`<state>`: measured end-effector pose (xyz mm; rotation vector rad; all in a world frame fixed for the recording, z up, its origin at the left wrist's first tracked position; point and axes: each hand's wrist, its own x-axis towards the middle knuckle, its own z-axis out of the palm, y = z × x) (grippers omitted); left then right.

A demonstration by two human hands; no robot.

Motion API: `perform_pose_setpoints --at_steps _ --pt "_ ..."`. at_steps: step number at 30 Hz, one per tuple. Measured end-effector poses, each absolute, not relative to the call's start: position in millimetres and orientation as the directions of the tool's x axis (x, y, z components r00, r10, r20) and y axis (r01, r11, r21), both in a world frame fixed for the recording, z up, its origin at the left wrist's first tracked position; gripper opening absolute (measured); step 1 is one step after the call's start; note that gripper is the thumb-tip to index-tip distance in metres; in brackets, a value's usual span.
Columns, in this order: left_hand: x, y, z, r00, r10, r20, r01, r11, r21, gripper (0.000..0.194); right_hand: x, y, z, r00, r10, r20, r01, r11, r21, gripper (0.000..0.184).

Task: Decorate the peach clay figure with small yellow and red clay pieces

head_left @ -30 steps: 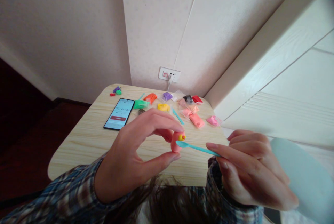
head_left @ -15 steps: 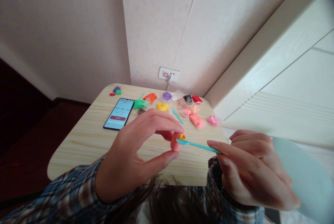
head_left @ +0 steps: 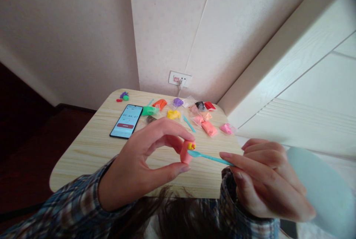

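Observation:
Between thumb and fingers, my left hand pinches a small pink clay piece above the table. A yellow clay bit with a speck of red sits on its upper right side. My right hand is closed on the handle of a light-blue modelling tool. The flat, spoon-like tip of that tool meets the pink piece just below the yellow bit; whether it presses in cannot be made out.
Bags of coloured clay, among them yellow, green and coral, lie across the back of the wooden table. A phone showing a timer is at left. Another blue tool lies behind my hands. Small clay shapes sit at the far left corner.
My left hand has shifted slightly left and down, turning the pink clay so more of the yellow bit shows. My right hand has moved a little left with the tool.

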<state>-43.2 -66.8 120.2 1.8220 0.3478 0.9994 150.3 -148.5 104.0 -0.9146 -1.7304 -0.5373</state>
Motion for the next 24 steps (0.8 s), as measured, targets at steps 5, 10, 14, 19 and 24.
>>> perform_pose_setpoints --at_steps 5,10,14,19,24 --pt "-42.9 -67.4 121.2 0.624 0.621 0.475 -0.196 -0.464 0.864 0.028 149.7 -148.8 103.9 -0.13 0.321 0.938 0.795 0.599 -0.095 0.03" --pt "-43.6 -66.5 121.9 0.62 0.598 0.508 -0.169 -0.531 0.83 0.027 151.1 -147.9 104.0 -0.132 0.333 0.934 0.793 0.601 -0.102 0.031" --pt "-45.1 -65.8 120.9 0.623 0.586 0.518 -0.164 -0.55 0.819 0.027 151.4 -148.4 103.4 -0.123 0.333 0.935 0.787 0.607 -0.113 0.032" --pt "-45.4 -65.9 119.2 0.639 0.607 0.472 -0.181 -0.478 0.86 0.026 154.4 -149.5 102.7 -0.162 0.35 0.923 0.762 0.638 -0.108 0.032" --pt "-44.5 -66.1 116.7 0.643 0.617 0.453 -0.217 -0.42 0.881 0.027 157.1 -149.2 101.8 -0.142 0.338 0.93 0.76 0.639 -0.116 0.033"
